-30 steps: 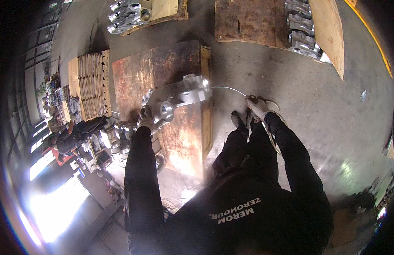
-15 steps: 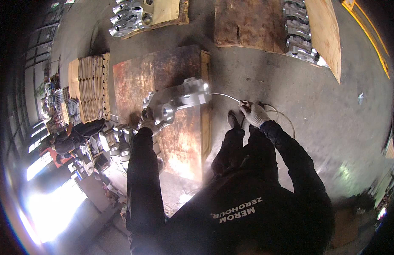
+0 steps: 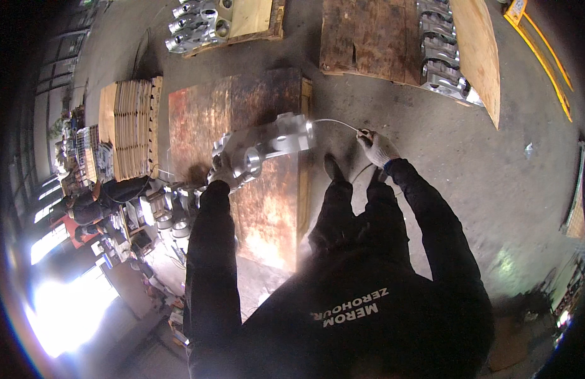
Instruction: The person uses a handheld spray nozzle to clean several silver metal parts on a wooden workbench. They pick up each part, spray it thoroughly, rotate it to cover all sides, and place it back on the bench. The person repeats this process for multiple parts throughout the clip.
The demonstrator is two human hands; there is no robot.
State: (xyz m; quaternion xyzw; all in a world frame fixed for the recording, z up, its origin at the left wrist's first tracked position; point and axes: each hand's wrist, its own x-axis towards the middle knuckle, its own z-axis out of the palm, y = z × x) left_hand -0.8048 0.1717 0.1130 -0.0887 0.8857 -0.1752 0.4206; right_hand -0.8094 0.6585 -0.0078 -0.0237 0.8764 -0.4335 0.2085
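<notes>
My right hand (image 3: 379,150) grips the thin pale cable (image 3: 335,120); my left hand (image 3: 220,172) touches the metal casting (image 3: 267,142) reaching rightward from it, grip too blurred to tell. A hard tug could drag the casting askew.

There is one gloved left hand (image 3: 220,170) and one gloved right hand (image 3: 377,148), with one thin tube (image 3: 337,121), one large metal part (image 3: 273,140) and one wooden table (image 3: 267,227). Two groups of smaller-looking metal pieces show at the top, one at upper left (image 3: 198,25) and one at upper right (image 3: 441,54), at least three pieces in each. One plywood panel (image 3: 477,54), one yellow frame (image 3: 540,60), one stack of boards (image 3: 133,129) and at least one other person (image 3: 87,211) complete the count.
</notes>
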